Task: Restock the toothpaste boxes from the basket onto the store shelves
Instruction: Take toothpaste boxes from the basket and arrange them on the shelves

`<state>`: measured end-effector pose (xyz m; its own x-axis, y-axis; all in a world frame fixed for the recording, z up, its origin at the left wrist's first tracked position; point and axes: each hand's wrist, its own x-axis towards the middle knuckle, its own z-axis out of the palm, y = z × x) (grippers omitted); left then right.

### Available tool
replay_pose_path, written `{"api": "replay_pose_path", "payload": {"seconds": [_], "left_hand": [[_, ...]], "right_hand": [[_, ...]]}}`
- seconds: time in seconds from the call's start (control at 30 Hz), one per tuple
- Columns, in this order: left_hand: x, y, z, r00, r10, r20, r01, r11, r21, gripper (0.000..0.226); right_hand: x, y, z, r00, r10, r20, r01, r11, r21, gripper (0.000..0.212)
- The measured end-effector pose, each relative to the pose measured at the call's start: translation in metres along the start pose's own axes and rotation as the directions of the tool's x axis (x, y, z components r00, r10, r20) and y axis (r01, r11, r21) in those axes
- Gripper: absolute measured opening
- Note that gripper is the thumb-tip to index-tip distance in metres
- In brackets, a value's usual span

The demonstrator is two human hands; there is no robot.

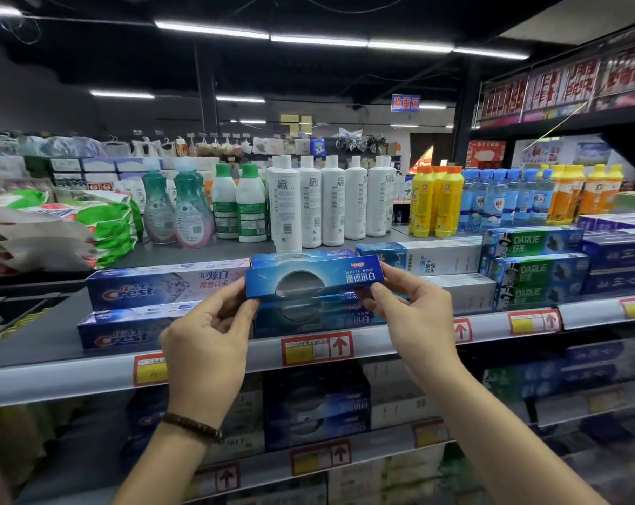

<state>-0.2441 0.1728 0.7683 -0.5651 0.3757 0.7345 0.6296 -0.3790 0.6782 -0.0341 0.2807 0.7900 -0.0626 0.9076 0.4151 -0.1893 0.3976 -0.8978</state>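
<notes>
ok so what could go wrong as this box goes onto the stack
The blue box is pinched only at its ends by the left hand and right hand; it might slip.
Set askew on the matching stack, it could slide off or nudge the Crest boxes beside it.

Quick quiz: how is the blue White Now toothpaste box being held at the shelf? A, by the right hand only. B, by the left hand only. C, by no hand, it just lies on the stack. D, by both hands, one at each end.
D: the left hand pinches one end of the blue White Now box and the right hand pinches the other end.
</notes>
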Motion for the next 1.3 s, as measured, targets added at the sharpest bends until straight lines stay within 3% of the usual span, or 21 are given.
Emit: {"api": "replay_pose_path", "payload": {"seconds": [0.37,0.87,1.3], "left_hand": [[0.020,-0.007,0.002,0.999,-0.025,0.040,0.021,0.994,0.103,0.037],[0.026,-0.020,0.008,0.990,-0.117,0.082,0.111,0.991,0.068,0.028],[0.020,-0.021,0.007,0.980,-0.136,0.147,0.119,0.986,0.121,0.043]], "right_hand": [[0.015,0.002,0.008,0.999,0.019,-0.038,-0.019,1.000,-0.016,0.022],[0.014,0.009,0.007,1.000,0.024,-0.014,-0.025,0.989,-0.145,0.036],[0.007,0.011,0.004,1.000,0.002,0.030,0.004,0.981,-0.195,0.040]]}}
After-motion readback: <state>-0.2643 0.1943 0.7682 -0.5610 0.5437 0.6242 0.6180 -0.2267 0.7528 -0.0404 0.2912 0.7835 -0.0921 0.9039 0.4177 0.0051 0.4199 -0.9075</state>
